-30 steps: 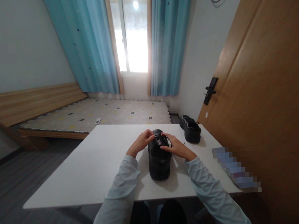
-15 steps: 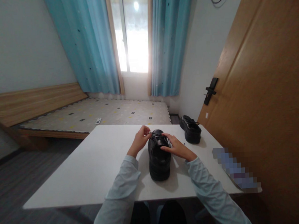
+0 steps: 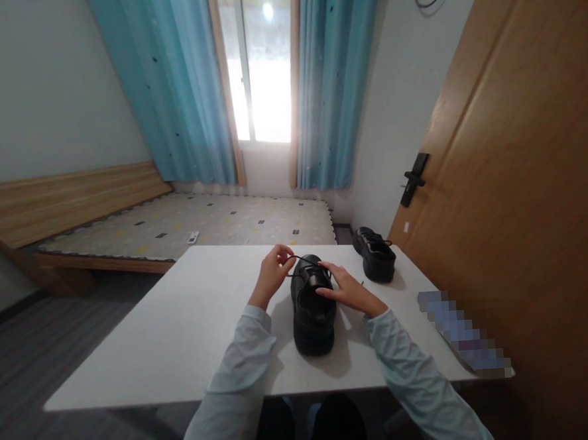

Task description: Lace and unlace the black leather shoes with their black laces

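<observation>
A person's left hand (image 3: 272, 274) pinches a thin black lace (image 3: 304, 259), grip closed, beside a black shoe (image 3: 315, 335) standing on the white worktop (image 3: 191, 332). The right hand's (image 3: 348, 288) grip is parted, thumb and fingers against the shoe's front. From here the lace looks limp and easily slipped, best pinched; the chunky-soled shoe seems sturdy, best steadied by its sides.

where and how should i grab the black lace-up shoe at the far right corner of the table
Probably best by the heel of that black lace-up shoe, coming from the near side and slightly above: it sits upright on its sole, toe pointing away, so the heel faces the wearer, with the right hand nearer.
</observation>
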A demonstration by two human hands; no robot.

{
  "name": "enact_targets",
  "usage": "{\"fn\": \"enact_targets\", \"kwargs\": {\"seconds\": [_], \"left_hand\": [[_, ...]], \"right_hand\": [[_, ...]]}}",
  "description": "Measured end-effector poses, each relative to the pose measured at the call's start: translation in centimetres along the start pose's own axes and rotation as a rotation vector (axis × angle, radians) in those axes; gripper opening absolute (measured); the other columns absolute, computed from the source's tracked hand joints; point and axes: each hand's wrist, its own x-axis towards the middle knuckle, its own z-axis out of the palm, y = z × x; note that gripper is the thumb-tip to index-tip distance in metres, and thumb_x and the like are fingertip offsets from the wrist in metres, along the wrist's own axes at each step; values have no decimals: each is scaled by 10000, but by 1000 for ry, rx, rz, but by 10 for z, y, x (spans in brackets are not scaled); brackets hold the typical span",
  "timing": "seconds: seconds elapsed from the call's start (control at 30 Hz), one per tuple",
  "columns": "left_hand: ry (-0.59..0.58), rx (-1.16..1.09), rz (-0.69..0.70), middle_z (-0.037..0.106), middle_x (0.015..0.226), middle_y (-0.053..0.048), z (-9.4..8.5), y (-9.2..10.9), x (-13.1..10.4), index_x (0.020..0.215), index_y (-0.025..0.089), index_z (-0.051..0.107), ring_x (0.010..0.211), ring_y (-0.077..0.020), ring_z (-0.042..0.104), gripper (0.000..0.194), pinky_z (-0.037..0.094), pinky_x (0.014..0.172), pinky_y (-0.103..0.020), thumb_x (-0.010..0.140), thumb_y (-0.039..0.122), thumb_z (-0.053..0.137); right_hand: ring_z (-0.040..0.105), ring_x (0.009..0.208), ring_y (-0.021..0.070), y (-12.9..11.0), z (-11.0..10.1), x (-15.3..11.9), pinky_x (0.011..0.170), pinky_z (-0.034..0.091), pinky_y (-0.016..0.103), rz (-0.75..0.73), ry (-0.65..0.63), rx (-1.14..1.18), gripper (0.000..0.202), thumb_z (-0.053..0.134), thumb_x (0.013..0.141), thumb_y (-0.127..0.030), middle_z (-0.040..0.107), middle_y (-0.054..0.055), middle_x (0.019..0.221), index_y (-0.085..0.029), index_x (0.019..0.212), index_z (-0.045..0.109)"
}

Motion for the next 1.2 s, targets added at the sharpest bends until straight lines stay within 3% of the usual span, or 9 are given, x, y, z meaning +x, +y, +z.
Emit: {"fn": "enact_targets", "kwargs": {"seconds": [0.17, 0.4, 0.57, 0.67, 0.8, 0.93, 1.2], "left_hand": [[8, 330, 107, 557, 690, 15, -7, -2, 1, 767, 186, 613, 620, -113, 511, 80, 437, 634, -242, 737, 260, 613], [-183, 406, 145, 604, 776, -39, -11, -13, 1, 755, 202, 718, 714, -166, 569, 170, 457, 740, -300, 701, 363, 711], [-252, 386, 107, 620, 824, -67, -14, -18, 2, 754, 201, 739, 748, -186, 589, 242, 467, 742, -316, 693, 433, 709], [-257, 393, 98, 623, 813, -63, -15, -19, 2, 749, 197, 731, 747, -187, 595, 206, 467, 747, -319, 694, 395, 710], [-182, 468, 111, 621, 783, -52, -15, -19, 2, 716, 190, 692, 742, -190, 596, 90, 462, 754, -323, 704, 279, 688], [-34, 516, 49, 626, 759, -37, -15, -20, 3, 686, 184, 619, 752, -189, 601, 17, 464, 737, -305, 685, 180, 635], [158, 388, -135, 634, 705, -25, -17, -18, 5, 680, 190, 547, 704, -188, 636, 66, 488, 699, -313, 698, 242, 583]], "right_hand": [[447, 1254, 300, 0, 0, 0, 1059, 298, 525, -13, 8, 3, 676, 621, 771, -495, 481, 159, 1357, -195, 1340, 415], [441, 1258, 305, -1, 0, 0, 1062, 290, 528, 11, 7, -1, 692, 625, 765, -500, 480, 165, 1355, -180, 1340, 412], [455, 1246, 299, 0, 0, -1, 1054, 303, 524, 5, 7, 3, 676, 624, 767, -493, 498, 155, 1338, -189, 1334, 417], [461, 1240, 300, 1, 1, -1, 1053, 305, 525, -1, 15, -2, 678, 628, 764, -493, 501, 156, 1335, -189, 1334, 420], [458, 1246, 300, 3, 1, -1, 1056, 307, 520, -12, 21, -6, 680, 624, 766, -503, 496, 153, 1343, -199, 1340, 419], [445, 1258, 306, 2, 1, -1, 1064, 297, 523, 5, 11, -7, 698, 622, 765, -508, 478, 160, 1361, -186, 1346, 408], [427, 1274, 310, 1, 0, -1, 1075, 280, 529, 29, 2, -7, 726, 626, 758, -512, 463, 181, 1371, -153, 1347, 397]]}}
